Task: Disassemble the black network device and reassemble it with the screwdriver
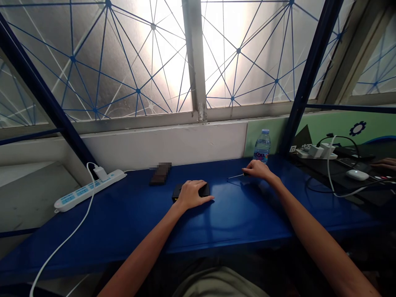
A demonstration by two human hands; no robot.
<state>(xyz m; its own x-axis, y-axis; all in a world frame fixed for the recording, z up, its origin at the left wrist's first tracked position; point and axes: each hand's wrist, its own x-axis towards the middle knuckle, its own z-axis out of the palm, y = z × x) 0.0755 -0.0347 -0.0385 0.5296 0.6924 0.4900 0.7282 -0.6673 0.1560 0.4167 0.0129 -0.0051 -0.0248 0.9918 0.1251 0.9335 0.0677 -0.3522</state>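
On the blue table [247, 214] lies a small black box-shaped device [204, 189] with a yellow spot at its front left corner. My left hand [192, 194] is over it, fingers across its top and far edge and the thumb along the near right side. Much of the device is hidden under the palm. To the right, my right hand [257, 169] is closed around the dark handle of a screwdriver [236, 176]. Its thin metal shaft points left, a little above the tabletop and apart from the device.
A water bottle [262, 147] stands behind my right hand. At the back left lies a dark brown, partly pixelated flat object [160, 173]. A white power strip [89, 190] with a cable is at the left. Further right are a white mouse [357, 175], chargers, cables and another person's hand [385, 164].
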